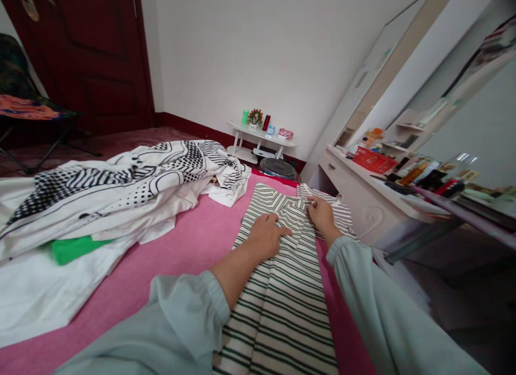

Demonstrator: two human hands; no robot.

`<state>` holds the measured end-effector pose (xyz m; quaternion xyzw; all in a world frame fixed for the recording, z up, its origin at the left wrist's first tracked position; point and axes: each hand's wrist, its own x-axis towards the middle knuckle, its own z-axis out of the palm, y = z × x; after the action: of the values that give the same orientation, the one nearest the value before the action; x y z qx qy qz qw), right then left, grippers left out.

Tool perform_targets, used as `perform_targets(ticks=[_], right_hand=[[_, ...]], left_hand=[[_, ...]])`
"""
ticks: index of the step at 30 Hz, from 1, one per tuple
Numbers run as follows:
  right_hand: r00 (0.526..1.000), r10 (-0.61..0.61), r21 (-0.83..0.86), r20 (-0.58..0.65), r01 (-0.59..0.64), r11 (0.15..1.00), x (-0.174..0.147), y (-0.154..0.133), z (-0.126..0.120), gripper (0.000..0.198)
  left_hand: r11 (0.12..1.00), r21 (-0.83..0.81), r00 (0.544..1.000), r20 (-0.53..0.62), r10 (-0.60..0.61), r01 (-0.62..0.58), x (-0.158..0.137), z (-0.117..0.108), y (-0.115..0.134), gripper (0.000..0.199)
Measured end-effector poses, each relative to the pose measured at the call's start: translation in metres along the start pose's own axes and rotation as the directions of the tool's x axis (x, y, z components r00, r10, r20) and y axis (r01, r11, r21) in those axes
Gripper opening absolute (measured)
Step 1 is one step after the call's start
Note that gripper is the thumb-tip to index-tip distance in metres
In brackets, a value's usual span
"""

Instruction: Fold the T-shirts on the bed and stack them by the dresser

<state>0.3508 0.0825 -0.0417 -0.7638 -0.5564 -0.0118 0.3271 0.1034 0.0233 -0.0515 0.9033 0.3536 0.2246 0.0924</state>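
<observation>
A cream shirt with dark green stripes (296,300) lies lengthwise on the pink bed cover, its collar end away from me. My left hand (266,235) rests on the shirt's upper part, thumb stretched out to the right and the other fingers lying on the cloth. Close to the collar, my right hand (321,214) pinches an edge of the shirt between thumb and fingers. A striped sleeve (342,216) spreads out to the right beyond that hand. Part of the collar area is folded over between both hands.
Rumpled black-and-white patterned bedding (161,171) covers the left side of the pink bed cover (201,235), with a green cloth (78,249) under it. A dressing table (363,192) with a red basket (374,160) and bottles stands close on the right. A low white shelf (262,132) is by the wall.
</observation>
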Motion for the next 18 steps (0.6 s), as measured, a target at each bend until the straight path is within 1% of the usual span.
perform_targets(ticks=[4,6,9,12,15,17,18], right_hand=[[0.999,-0.025,-0.076,-0.041,0.022,0.997,0.008,-0.002,0.004,0.024],[0.997,-0.004,-0.090,-0.077,-0.003,0.996,0.012,-0.001,0.005,0.019],[0.984,0.064,-0.082,-0.166,-0.079,0.994,0.018,0.002,0.006,0.018],[0.962,0.136,-0.037,-0.235,-0.149,0.988,0.022,0.008,0.007,0.015],[0.943,0.199,0.042,-0.266,-0.194,0.980,0.022,0.015,0.009,0.011],[0.943,0.223,0.120,-0.246,-0.199,0.973,0.020,0.017,0.012,0.010],[0.953,0.215,0.171,-0.214,-0.180,0.969,0.018,0.017,0.014,0.012]], left_hand=[[0.999,-0.032,1.000,-0.013,-0.026,0.026,0.000,0.004,-0.002,0.044],[0.998,-0.047,0.999,-0.012,-0.038,0.038,0.000,0.005,-0.002,0.044],[0.996,-0.064,0.998,-0.013,-0.056,0.055,0.001,0.007,-0.002,0.042],[0.995,-0.072,0.998,-0.025,-0.064,0.062,0.002,0.007,-0.001,0.040],[0.996,-0.070,0.997,-0.026,-0.066,0.064,0.001,0.007,0.000,0.038],[0.995,-0.069,0.997,-0.034,-0.070,0.068,0.001,0.007,0.000,0.036],[0.995,-0.071,0.997,-0.042,-0.070,0.067,0.000,0.007,0.001,0.035]])
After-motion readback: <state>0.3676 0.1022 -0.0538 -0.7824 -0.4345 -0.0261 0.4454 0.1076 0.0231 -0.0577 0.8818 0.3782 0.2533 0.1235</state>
